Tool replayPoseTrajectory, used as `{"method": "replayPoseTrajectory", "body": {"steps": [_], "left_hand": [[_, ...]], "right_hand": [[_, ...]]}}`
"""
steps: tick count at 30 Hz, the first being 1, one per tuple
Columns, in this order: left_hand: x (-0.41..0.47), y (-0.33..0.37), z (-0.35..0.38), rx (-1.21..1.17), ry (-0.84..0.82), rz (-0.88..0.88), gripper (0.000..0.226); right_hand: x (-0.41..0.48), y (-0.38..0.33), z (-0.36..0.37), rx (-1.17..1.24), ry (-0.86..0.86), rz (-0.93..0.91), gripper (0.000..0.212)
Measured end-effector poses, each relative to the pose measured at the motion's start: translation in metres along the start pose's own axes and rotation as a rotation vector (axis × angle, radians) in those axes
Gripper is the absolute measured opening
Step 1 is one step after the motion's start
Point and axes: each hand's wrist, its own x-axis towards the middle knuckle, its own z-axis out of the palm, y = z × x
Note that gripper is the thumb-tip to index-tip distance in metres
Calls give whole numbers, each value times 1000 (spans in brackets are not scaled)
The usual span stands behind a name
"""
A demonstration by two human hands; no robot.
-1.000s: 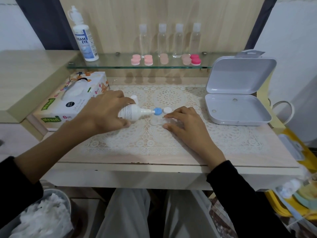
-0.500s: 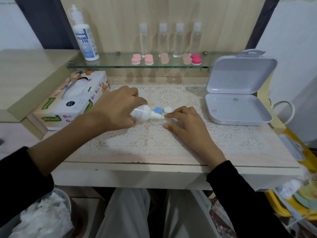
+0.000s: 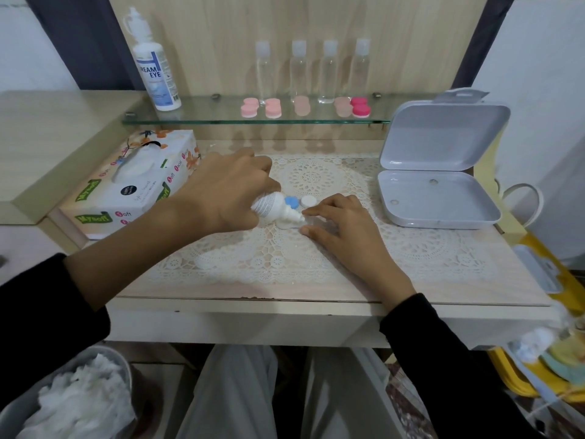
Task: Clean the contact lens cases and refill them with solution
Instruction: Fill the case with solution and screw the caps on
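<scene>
The left hand (image 3: 228,191), wrapped tight round the small white plastic squeeze bottle (image 3: 272,205), had tipped its nozzle down from level, right over the see-through lens case (image 3: 286,224) on the white lace mat (image 3: 316,258). The right hand (image 3: 345,229) pinched that case still. Filling looked ready to start.

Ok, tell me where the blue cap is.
Head view, centre: the blue cap lies on the lace mat, left of the white cap, behind the small bottle in the left hand.

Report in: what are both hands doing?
Left hand grips small bottle, nozzle tipped down at open lens case. Right hand pinches the case steady. Blue cap, white cap off behind it; nothing blocking.
</scene>
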Motion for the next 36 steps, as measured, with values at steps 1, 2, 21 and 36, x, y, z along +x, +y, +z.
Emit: {"method": "replayPoseTrajectory", "body": {"steps": [1,2,21,36], "left_hand": [[0,0,-1,6,5,3,41],[1,1,-2,9,8,4,40],[3,2,-3,24,-7,-3,38],[-6,-3,14,-95,20,-71,45]], "right_hand": [[0,0,0,-3,0,0,33],[0,0,0,-5,-1,-1,33],[1,2,2,-9,2,-3,33],[0,0,1,5,8,-7,32]]}}
